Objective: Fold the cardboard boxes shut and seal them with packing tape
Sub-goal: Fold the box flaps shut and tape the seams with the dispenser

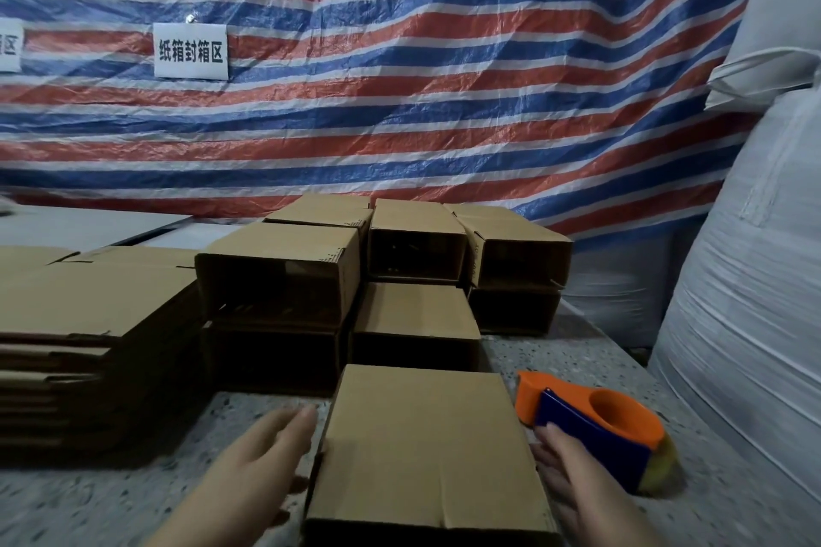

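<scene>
Striped tarp backdrop | open hands, left hand and right hand, flank box, gripping nothing | tape dispenser at 3 o'clock | square flaps before taping

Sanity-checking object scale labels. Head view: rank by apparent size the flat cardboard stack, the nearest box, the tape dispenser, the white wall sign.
1. Flat cardboard stack
2. Nearest box, though closeness to the camera inflates it, so 1 versus 2 is unsure
3. Tape dispenser
4. White wall sign, farthest away

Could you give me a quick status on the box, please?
Both hands flank the near box. No tape visible. Tape dispenser beside right hand. Nothing obstructing.
</scene>
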